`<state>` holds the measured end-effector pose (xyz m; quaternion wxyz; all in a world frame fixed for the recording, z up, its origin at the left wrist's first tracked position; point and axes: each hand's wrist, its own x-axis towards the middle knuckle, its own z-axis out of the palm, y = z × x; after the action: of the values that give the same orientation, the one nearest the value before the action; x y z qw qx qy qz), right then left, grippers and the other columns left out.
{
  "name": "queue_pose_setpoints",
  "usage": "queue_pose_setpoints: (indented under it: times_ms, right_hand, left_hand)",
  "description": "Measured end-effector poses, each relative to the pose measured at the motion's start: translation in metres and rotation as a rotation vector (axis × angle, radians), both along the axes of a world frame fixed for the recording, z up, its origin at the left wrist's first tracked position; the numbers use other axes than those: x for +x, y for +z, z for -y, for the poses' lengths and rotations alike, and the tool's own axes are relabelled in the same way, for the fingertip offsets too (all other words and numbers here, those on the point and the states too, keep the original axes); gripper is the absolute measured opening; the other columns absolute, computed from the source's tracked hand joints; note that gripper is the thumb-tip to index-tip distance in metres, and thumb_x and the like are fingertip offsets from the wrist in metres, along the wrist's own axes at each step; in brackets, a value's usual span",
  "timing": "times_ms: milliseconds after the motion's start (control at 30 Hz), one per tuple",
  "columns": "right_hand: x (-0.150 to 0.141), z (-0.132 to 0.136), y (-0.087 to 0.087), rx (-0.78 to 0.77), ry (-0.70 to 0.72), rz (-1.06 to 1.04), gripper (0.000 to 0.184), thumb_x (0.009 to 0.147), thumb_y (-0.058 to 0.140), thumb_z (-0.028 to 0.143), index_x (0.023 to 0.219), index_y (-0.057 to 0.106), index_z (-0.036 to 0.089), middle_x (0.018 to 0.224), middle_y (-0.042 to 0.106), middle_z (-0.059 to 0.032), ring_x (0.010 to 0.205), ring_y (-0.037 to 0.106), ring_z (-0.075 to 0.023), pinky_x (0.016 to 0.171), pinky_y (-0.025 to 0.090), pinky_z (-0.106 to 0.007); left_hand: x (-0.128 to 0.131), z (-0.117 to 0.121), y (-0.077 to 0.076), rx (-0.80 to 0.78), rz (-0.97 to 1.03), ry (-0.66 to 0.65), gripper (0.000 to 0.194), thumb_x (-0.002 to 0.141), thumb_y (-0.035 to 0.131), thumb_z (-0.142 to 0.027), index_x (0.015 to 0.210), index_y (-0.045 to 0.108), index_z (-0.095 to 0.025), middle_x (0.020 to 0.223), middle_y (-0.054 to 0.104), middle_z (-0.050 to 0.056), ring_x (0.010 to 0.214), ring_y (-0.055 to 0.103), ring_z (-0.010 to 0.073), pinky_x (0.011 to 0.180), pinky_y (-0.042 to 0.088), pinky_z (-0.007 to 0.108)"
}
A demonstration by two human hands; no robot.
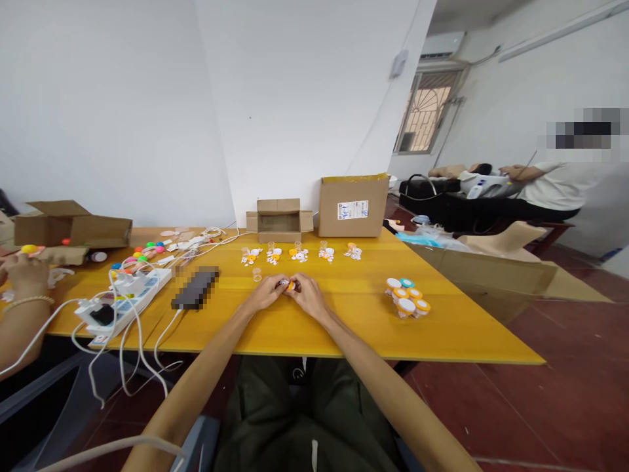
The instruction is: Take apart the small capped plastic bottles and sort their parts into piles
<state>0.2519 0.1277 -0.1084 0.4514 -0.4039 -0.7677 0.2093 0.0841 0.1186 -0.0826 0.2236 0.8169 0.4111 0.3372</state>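
Note:
My left hand (268, 291) and my right hand (307, 295) meet over the middle of the yellow table (295, 334). Between their fingertips they hold a small orange and white piece (289, 285) with dark spots, partly covered by the fingers. Just beyond my left hand stands a small clear plastic jar (257, 275). Farther back, a row of small piles of white and orange pieces (299, 255) lies near some clear jars. To the right of my hands is a cluster of several lidded jars (406, 305) with white, orange and teal lids.
An open cardboard box (279, 226) and a taller carton (352, 210) stand at the back. On the left lie a phone (196, 288), a power strip (142, 301) with loose cables and colored balls. Another person's hand (22, 272) is at the far left; someone sits at right.

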Motion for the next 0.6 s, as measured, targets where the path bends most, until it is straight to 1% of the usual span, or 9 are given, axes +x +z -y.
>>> queue_pose_setpoints:
  times_ms: [300,600]
  right_hand:
    - [-0.0003,-0.0029,-0.0025,0.002,0.003,0.010,0.014,0.072,0.071,0.013,0.078,0.062,0.022,0.076,0.062,0.0027,0.070,0.056,-0.0160,0.069,0.044,-0.026]
    - [0.0001,-0.0037,-0.0031,0.005,0.007,0.017,0.013,0.073,0.070,0.014,0.079,0.062,0.022,0.078,0.062,0.0017,0.071,0.056,-0.0161,0.069,0.043,-0.026]
  left_hand:
    - [-0.0008,-0.0020,-0.0010,-0.032,0.029,-0.030,0.033,0.095,0.044,-0.044,0.083,0.061,-0.019,0.081,0.066,0.002,0.077,0.059,0.0183,0.073,0.046,0.028]
    - [-0.0009,-0.0030,-0.0014,-0.054,0.043,-0.036,0.037,0.095,0.043,-0.048,0.078,0.058,-0.018,0.076,0.062,0.001,0.074,0.055,0.0169,0.073,0.044,0.027]
